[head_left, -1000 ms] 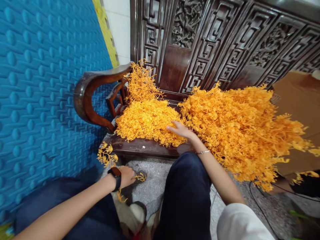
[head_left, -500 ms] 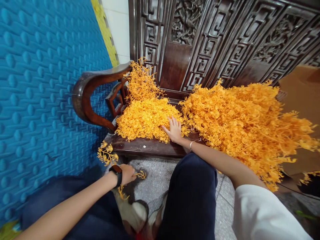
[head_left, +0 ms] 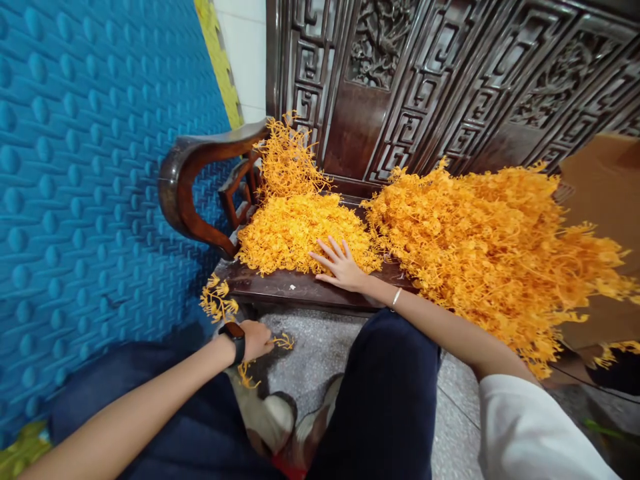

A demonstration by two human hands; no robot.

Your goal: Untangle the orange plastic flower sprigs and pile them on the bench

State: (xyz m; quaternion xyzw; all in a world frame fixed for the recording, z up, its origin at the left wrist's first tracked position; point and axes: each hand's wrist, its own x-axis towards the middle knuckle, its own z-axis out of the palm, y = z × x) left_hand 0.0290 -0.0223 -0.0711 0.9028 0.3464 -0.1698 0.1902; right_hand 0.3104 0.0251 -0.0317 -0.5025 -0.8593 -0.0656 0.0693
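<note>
My left hand [head_left: 257,340], with a dark watch on its wrist, is closed around a yellow-orange plastic sprig [head_left: 219,300] below the bench's front edge. Bits of it stick out on several sides of the fist. My right hand [head_left: 343,268] is open, fingers spread, resting against the front of a pile of small bright yellow plastic pieces [head_left: 285,233] on the dark wooden bench [head_left: 265,288]. Behind that pile stands a thinner tangle of bare orange stems [head_left: 290,160]. A much larger heap of orange branched sprigs [head_left: 480,233] covers the bench to the right.
A curved wooden armrest [head_left: 173,180] closes the bench's left end, and a carved backrest [head_left: 365,127] rises behind. Blue textured matting [head_left: 90,200] is on the left. A cardboard box [head_left: 605,173] stands at the right. My knees and shoes are below the bench.
My right hand has shifted slightly left and toward me along the pile's front, fingers spreading wider. The left hand keeps its hold almost unmoved. The view has shifted a little.
</note>
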